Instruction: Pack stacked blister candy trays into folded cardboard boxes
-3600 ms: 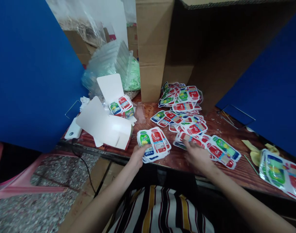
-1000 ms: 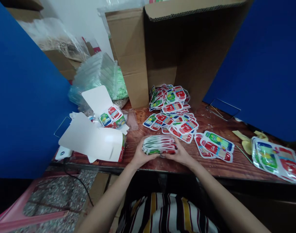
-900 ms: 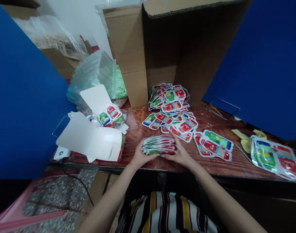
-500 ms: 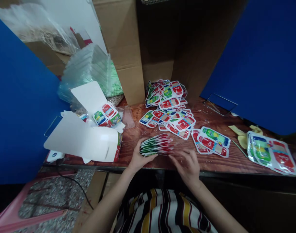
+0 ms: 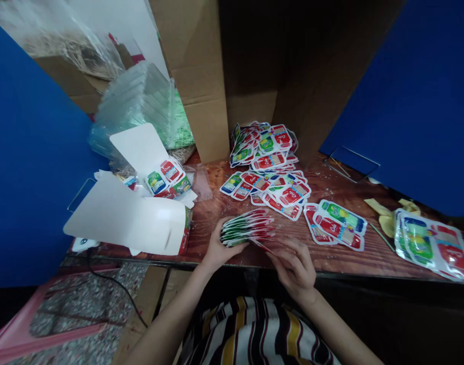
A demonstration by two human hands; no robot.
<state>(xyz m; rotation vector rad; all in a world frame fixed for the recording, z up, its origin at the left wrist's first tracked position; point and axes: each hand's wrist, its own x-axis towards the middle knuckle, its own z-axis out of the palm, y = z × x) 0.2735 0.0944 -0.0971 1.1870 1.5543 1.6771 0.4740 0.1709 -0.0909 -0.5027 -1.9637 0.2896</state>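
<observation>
At lower centre, the left hand (image 5: 218,249) grips a packet stack (image 5: 243,227); the right hand (image 5: 297,267) seemingly pinches one packet (image 5: 262,246); parting it calls for steadiness.

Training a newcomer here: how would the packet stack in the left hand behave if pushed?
The packet stack would probably fan apart, as its edges splay toward the right hand. It may slip too: similar packets at far right look glossy.

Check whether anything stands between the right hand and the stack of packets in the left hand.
Nothing visible does. The left hand holds the stack of packets by its left end, and the right hand is at the other end, where one packet splays out toward it.
</observation>
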